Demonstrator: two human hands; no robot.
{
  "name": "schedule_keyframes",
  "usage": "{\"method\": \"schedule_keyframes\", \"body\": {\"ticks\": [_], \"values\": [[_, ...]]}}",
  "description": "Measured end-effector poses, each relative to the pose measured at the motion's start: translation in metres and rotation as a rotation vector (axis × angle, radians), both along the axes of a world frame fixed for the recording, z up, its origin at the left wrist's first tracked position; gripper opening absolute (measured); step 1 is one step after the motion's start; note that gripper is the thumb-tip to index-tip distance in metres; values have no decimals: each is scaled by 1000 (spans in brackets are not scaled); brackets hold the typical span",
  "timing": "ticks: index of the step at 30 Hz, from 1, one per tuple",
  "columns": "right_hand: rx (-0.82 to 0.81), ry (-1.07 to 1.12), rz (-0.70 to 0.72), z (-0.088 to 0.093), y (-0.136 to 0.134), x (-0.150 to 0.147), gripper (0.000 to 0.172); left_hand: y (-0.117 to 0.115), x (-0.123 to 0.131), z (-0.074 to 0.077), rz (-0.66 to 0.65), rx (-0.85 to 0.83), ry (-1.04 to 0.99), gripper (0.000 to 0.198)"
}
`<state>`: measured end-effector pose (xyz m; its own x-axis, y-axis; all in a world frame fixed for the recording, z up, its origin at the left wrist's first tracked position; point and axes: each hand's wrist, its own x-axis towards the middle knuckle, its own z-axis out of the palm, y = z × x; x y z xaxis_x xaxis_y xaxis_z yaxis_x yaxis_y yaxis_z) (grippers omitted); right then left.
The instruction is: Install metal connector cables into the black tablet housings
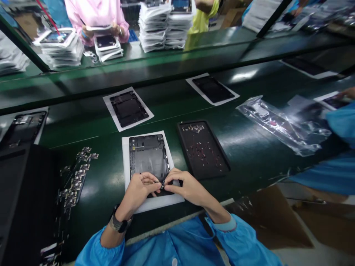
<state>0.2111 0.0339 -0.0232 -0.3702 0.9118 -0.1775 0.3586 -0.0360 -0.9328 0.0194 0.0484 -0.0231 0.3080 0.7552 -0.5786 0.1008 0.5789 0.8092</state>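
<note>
A dark tablet back housing [149, 153] lies on a white foam sheet [126, 162] on the green belt right in front of me. Both hands meet at its near edge. My left hand [141, 190], with a watch on the wrist, pinches a small part against the housing. My right hand [185, 186] has its fingers curled, pinching at the same spot from the right. What sits between the fingertips is too small to make out. A black tray [203, 148] with small parts lies just right of the housing.
Strips of small metal parts [75, 176] lie at left beside a black box [24, 199]. More housings on white sheets [128, 108], [212, 89] ride the belt. A clear plastic bag [280, 123] lies at right. Co-workers and stacked sheets [163, 24] are across the line.
</note>
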Motion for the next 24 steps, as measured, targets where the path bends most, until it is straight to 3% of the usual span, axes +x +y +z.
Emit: {"method": "schedule_keyframes", "body": {"ticks": [3,7,11,13,16,20,24], "values": [[121,-86,14,22,21,9,12,-3,-6,1,-59,154,183,12],[294,-285,-29,48,87,-1,15,-13,-13,3,-126,486,550,8],[249,-564,-138,54,170,-40,12,-22,-23,4,-200,641,712,19],[233,-645,-247,53,202,-59,19,-17,-31,3,-235,708,755,25],[168,-730,-379,45,235,-82,31,13,-44,0,-228,849,845,28],[114,-740,-492,25,259,-104,34,76,-50,-4,-132,998,1047,38],[15,-690,-520,12,272,-119,28,120,-51,-12,-137,924,1076,42]]}}
